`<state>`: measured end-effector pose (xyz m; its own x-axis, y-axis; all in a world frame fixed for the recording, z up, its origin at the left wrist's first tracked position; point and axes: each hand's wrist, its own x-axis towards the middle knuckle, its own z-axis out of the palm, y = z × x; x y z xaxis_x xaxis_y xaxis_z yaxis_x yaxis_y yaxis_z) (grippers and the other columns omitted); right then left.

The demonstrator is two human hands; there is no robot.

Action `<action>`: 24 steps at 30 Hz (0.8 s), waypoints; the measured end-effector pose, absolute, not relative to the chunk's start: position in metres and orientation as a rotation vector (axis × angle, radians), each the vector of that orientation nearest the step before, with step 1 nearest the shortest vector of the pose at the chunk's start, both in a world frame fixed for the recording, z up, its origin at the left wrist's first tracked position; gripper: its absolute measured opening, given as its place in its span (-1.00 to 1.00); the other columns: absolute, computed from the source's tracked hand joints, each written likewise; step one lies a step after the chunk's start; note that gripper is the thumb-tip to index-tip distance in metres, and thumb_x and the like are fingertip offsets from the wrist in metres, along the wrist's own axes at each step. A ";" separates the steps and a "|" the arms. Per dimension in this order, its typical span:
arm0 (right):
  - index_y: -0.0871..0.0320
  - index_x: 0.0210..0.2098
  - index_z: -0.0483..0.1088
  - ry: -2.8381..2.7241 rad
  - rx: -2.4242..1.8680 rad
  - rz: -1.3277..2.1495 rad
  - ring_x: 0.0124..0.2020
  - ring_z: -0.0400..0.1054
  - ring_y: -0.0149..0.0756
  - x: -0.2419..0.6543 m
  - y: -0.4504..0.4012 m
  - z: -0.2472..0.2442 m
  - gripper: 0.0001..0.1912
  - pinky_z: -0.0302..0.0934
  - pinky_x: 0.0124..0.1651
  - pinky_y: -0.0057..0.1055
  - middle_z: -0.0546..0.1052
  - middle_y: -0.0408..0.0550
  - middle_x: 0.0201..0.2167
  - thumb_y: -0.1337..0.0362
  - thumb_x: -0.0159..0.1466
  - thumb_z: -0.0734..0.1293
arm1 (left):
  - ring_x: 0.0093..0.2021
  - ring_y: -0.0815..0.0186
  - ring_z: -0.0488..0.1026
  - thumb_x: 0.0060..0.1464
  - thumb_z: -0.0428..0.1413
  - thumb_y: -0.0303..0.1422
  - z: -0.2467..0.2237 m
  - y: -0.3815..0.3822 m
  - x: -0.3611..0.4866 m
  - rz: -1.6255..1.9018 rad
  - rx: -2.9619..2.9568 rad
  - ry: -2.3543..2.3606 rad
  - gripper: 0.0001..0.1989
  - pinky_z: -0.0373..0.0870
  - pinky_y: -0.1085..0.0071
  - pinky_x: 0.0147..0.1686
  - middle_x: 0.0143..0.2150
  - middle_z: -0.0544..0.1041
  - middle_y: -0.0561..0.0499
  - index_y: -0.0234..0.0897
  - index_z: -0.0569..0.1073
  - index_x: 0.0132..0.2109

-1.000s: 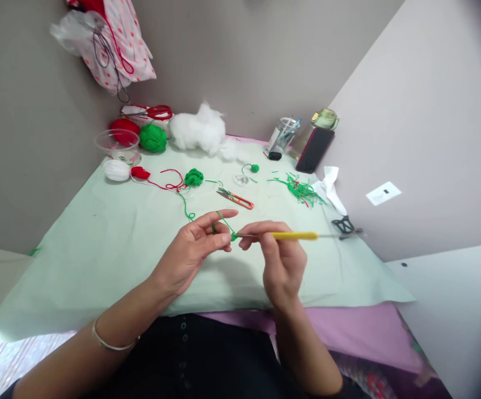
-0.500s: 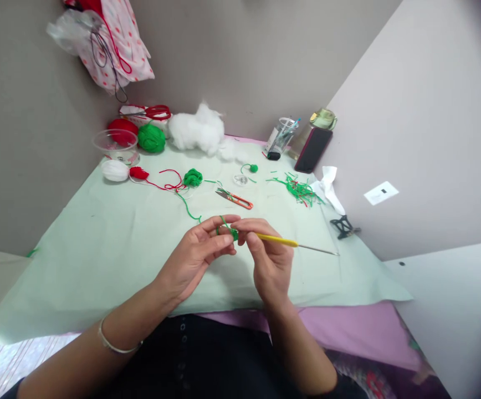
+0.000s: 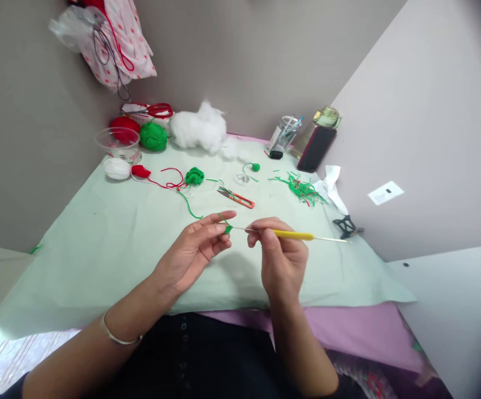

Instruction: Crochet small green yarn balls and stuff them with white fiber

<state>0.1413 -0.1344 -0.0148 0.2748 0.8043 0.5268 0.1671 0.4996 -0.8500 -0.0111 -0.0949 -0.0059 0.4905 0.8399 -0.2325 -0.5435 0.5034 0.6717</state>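
My left hand [image 3: 194,246] pinches a small green crochet piece [image 3: 228,229] between thumb and fingers, with green yarn running over the raised index finger. My right hand [image 3: 282,252] grips a crochet hook [image 3: 292,235] by its yellow handle. The hook's thin metal end points left and reaches the green piece; its other metal end sticks out to the right. Beyond the hands lie orange-handled thread snips [image 3: 237,198]. A loose bundle of green yarn [image 3: 194,176] rests further left, its strand trailing toward my left hand.
At the back left are a clear plastic tub [image 3: 118,145], a green yarn ball [image 3: 153,136] and white stuffing [image 3: 199,130]. Green yarn scraps [image 3: 305,189], a phone [image 3: 317,149], a cup of tools [image 3: 284,136] and a black clip-like object [image 3: 346,227] lie at the right.
My right hand has moved right, away from the left, drawing the hook back so its metal shaft shows between the hands. The left hand keeps its pinch on the green piece.
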 end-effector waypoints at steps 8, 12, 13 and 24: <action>0.06 -0.18 0.58 -1.218 -0.931 0.697 -0.37 0.45 -0.34 0.140 -0.131 -0.016 -0.86 0.38 -0.27 -0.31 0.62 -0.06 -0.26 0.25 0.39 0.34 | -0.25 0.42 0.49 0.11 0.32 -0.38 -0.001 -0.099 -0.012 0.854 0.774 0.616 -0.65 0.44 0.46 -0.09 -0.19 0.57 0.05 -0.17 0.62 0.07; 0.12 -0.22 0.48 -1.125 -0.878 0.873 -0.46 0.42 -0.36 0.146 -0.132 -0.014 -0.79 0.38 -0.36 -0.34 0.61 -0.05 -0.31 0.15 0.43 0.28 | -0.25 0.41 0.49 0.13 0.30 -0.37 0.000 -0.097 -0.017 0.807 0.746 0.594 -0.67 0.44 0.43 -0.07 -0.10 0.58 0.00 -0.20 0.62 0.06; 0.12 -0.22 0.47 -1.147 -0.885 0.858 -0.46 0.43 -0.36 0.147 -0.133 -0.013 -0.78 0.39 -0.36 -0.33 0.61 -0.04 -0.31 0.16 0.45 0.25 | -0.26 0.41 0.49 0.13 0.30 -0.38 0.000 -0.096 -0.018 0.809 0.749 0.596 -0.68 0.44 0.42 -0.08 -0.11 0.58 0.01 -0.20 0.62 0.06; 0.03 -0.01 0.53 -1.713 -1.049 -0.114 -0.15 0.49 -0.25 0.140 -0.140 -0.022 -0.70 0.45 -0.17 -0.30 0.55 0.01 -0.14 0.48 0.36 0.32 | -0.30 0.42 0.49 0.10 0.34 -0.39 -0.004 -0.100 -0.010 0.850 0.613 0.596 -0.60 0.48 0.47 -0.15 -0.34 0.54 0.06 -0.26 0.58 0.10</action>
<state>0.1398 -0.1400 -0.0225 -0.0390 0.5823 0.8120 0.6848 0.6074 -0.4027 -0.0104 -0.0999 -0.0044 0.5234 0.8201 -0.2313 -0.4973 0.5144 0.6987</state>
